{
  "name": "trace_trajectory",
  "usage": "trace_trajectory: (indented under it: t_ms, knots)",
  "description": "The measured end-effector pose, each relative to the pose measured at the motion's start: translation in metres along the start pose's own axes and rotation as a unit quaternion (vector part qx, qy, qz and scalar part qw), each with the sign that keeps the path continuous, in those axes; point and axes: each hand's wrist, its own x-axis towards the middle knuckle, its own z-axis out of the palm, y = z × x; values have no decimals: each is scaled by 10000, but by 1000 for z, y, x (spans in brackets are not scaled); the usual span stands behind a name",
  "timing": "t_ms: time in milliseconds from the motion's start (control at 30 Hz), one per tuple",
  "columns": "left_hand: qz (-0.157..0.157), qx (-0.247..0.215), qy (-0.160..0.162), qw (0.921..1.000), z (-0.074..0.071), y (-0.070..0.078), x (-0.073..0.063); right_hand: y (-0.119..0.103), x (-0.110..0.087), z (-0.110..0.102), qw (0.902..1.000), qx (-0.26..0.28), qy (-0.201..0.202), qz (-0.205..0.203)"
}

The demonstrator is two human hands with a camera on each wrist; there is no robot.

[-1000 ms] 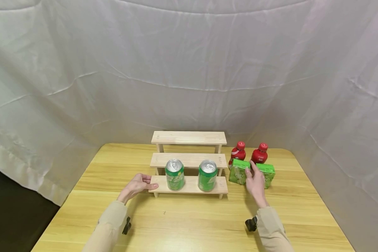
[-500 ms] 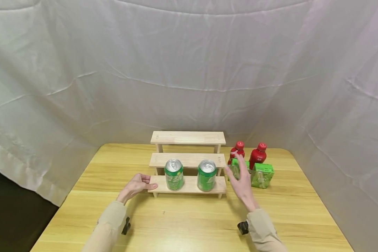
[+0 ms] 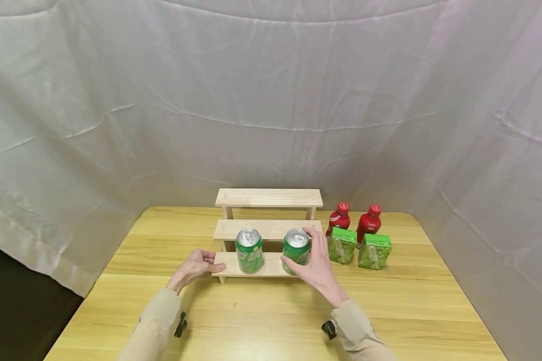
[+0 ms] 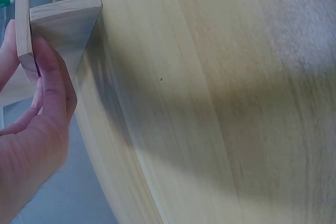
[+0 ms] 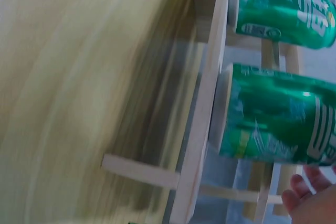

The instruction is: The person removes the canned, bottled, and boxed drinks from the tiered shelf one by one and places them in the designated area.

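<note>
A wooden three-step display stand (image 3: 271, 229) stands on the table. My left hand (image 3: 196, 264) pinches the left end of its lowest step, thumb on top and fingers beneath, as the left wrist view also shows. Two green soda cans with silver tops stand upright on that step. My right hand (image 3: 318, 271) curves round the right can (image 3: 294, 252), thumb at its front left and fingers at its right side. In the right wrist view, curled fingers (image 5: 310, 184) lie right at this can's side. The left can (image 3: 250, 253) stands a short way off, untouched.
Right of the stand, two green drink cartons, a left one (image 3: 342, 246) and a right one (image 3: 375, 253), stand on the wooden table (image 3: 262, 321). Behind them are two red bottles, one (image 3: 340, 218) beside the other (image 3: 369, 222). Grey cloth (image 3: 271, 100) hangs round the table.
My right hand has left the green cartons and moved left to the right soda can, its fingers spreading on the way and now curving round it. The left hand keeps its hold.
</note>
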Motion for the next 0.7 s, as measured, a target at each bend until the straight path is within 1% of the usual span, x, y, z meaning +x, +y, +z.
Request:
trace_trajectory:
  t_ms: [133, 300, 467, 700]
  knots:
    - [-46, -26, 31, 10000, 1, -1, 0, -2, -1, 7, 9998, 40, 185, 14]
    - [-34, -29, 16, 10000, 0, 0, -1, -4, -2, 11, 9994, 106, 306, 140]
    - [0, -6, -20, 10000, 0, 0, -1, -5, -2, 12, 9989, 177, 322, 292]
    - [-35, -3, 23, 10000, 0, 0, -1, -6, 0, 11, 9981, 338, 275, 424]
